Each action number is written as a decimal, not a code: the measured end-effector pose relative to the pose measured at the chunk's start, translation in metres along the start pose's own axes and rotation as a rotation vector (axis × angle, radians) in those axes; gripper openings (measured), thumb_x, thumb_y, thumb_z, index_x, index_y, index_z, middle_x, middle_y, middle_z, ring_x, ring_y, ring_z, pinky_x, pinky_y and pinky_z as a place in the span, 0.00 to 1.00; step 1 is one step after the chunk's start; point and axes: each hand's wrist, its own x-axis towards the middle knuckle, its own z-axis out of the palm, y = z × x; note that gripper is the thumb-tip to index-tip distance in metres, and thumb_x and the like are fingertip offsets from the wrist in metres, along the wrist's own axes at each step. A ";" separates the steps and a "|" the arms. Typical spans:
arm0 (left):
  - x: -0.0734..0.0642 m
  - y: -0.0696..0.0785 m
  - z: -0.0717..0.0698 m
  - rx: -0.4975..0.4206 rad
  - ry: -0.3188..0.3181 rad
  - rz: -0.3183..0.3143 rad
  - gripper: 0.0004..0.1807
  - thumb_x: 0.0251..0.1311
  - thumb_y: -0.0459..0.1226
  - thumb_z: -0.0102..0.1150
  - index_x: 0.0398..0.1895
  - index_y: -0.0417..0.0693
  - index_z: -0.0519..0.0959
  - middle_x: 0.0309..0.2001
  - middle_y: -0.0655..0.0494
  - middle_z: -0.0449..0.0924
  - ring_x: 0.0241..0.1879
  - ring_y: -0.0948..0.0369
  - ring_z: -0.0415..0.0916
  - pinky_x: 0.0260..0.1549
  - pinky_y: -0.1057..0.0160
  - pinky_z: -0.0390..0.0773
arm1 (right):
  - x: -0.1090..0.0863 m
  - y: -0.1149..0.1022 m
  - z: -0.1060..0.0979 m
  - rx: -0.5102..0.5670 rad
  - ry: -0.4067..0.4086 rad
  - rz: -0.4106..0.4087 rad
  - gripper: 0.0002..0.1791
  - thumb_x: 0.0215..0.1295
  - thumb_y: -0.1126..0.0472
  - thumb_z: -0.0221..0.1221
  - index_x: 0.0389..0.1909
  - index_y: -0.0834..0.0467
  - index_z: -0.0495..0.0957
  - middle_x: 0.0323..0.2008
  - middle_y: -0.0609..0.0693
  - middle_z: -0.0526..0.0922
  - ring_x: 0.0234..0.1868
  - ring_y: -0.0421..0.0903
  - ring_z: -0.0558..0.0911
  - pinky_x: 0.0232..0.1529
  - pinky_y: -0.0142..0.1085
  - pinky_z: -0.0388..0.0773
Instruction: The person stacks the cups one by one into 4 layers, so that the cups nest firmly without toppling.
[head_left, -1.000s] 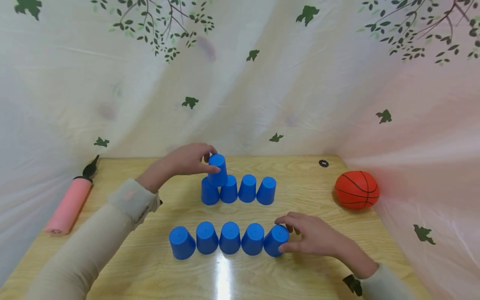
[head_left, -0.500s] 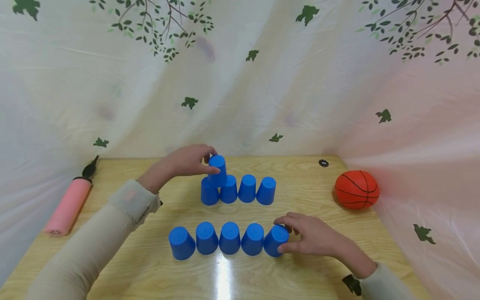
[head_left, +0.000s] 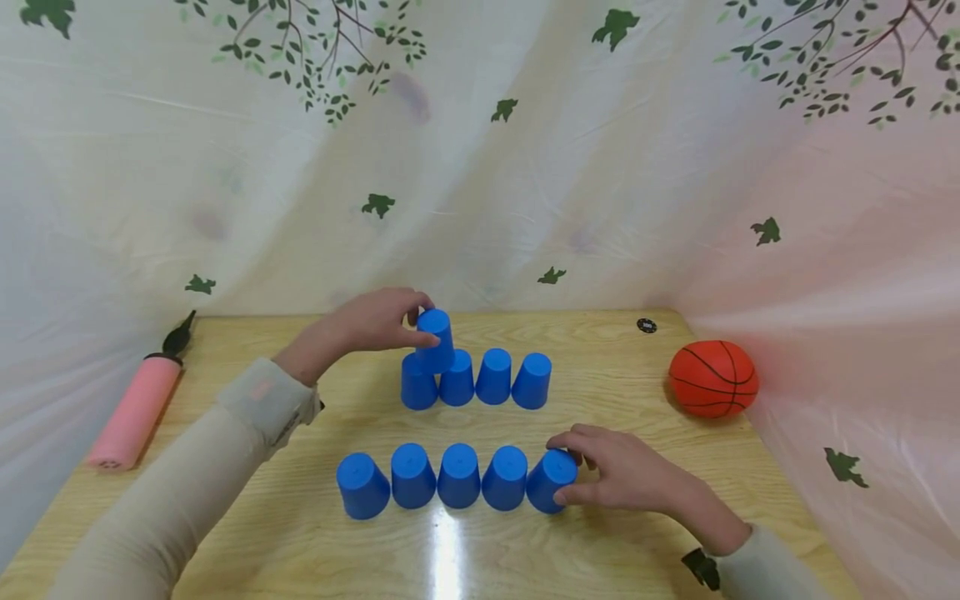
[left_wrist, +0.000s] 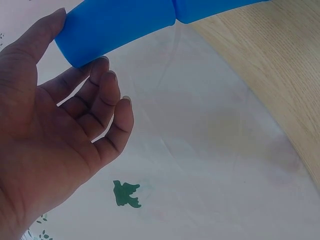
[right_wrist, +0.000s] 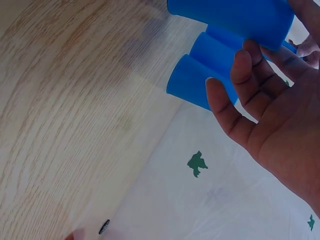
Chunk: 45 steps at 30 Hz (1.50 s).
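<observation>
Upside-down blue cups stand in two rows on the wooden table (head_left: 315, 533). In the back row, my left hand (head_left: 375, 319) pinches a cup (head_left: 437, 354) between thumb and fingers. That cup sits over the two leftmost back cups, bridging their tops; the left wrist view shows its side (left_wrist: 117, 30) in the grip. Farther right in that row are two more cups, one of them a tilted-looking cup (head_left: 532, 382). At the right end of the front row, my right hand (head_left: 626, 471) has its thumb and fingers around the end cup (head_left: 550, 482), which stands on the table.
A pink hand pump (head_left: 138, 408) with a black nozzle lies at the left edge. On the right are a small red basketball (head_left: 713, 379) and a black round chip (head_left: 647, 326). A white cloth (head_left: 465, 167) printed with leaves and birds hangs behind the table.
</observation>
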 end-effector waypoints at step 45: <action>0.001 -0.005 0.001 -0.008 -0.016 -0.033 0.37 0.62 0.58 0.63 0.67 0.47 0.71 0.53 0.48 0.81 0.50 0.53 0.78 0.46 0.54 0.82 | 0.003 0.004 0.001 0.011 0.001 -0.009 0.32 0.58 0.33 0.65 0.59 0.45 0.76 0.44 0.36 0.79 0.42 0.40 0.78 0.38 0.31 0.75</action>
